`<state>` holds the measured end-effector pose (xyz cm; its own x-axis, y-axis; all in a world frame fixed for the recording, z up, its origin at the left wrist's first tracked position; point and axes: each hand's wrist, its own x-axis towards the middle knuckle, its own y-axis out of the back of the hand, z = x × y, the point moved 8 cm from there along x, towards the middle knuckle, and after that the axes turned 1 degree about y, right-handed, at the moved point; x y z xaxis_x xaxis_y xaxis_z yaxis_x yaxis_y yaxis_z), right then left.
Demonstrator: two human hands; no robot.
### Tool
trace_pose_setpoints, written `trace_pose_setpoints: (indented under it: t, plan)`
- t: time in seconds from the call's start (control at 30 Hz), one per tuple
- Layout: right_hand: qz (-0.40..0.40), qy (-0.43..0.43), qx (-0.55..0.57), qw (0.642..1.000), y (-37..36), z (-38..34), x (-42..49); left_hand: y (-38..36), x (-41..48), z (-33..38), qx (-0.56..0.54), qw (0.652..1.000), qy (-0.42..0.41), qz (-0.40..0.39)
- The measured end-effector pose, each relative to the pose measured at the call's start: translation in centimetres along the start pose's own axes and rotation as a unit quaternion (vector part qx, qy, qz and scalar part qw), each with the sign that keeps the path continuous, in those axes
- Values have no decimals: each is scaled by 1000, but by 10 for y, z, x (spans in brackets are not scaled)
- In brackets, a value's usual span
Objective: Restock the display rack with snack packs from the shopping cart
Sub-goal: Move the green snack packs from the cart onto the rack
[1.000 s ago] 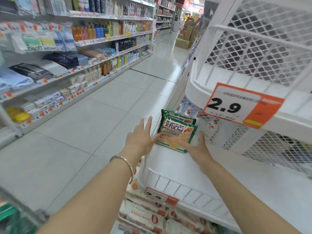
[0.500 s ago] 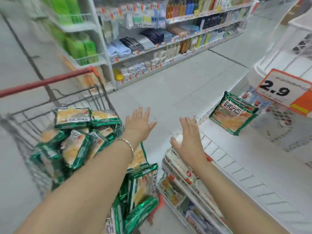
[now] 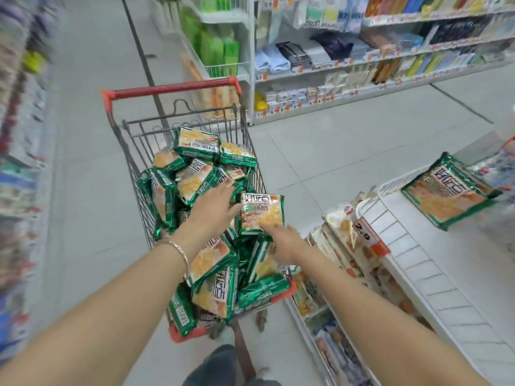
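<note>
1. Since the shopping cart [image 3: 131, 146] is parked with its right rim just beside the display rack [image 3: 418, 260], I read the step in hand as fetching a pack, not placing one.
2. Target: one snack pack [image 3: 262, 211] stands upright at the cart's right rim, about midway along, with its print facing me. It sits proud of the heap [image 3: 195, 179], which I judge makes it the easiest one to lift.
3. Left hand [image 3: 214, 207]: the fingers are straight and lie flat on the heap. The thumb side touches the target's left edge. It holds nothing, and I judge it is steadying the pack.
4. Right hand [image 3: 281, 238]: the forefinger lies across the target's bottom edge. The other fingers are hidden, so I cannot tell whether the hand is clamped on the pack.
5. Count, cart: at least a dozen green packs are visible and the lower layers are hidden. They lie at all angles, probably loaded loose.
6. Count, rack: one shelved pack [image 3: 448, 190] lies face up near the shelf's far end. I cannot tell whether a second lies beneath it. One price tag [image 3: 365, 235] hangs on the front rim.
7. The lower tier [image 3: 337, 232] holds pale packs that are too blurred to count.
8. Progress: most of the shelf is bare, so I judge that nearly all the restocking remains.
</note>
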<state>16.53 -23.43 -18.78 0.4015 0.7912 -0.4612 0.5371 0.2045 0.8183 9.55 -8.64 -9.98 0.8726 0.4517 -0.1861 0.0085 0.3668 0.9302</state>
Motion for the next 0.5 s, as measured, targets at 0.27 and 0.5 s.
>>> trace_pose_setpoints:
  t: [0.27, 0.5]
  plan:
    - [76, 45, -3, 996, 72, -31, -14, 6, -21, 14, -286, 943, 35, -165]
    - [200, 104, 133, 965, 154, -56, -38, 30, -15, 10, -456, 875, 109, -122]
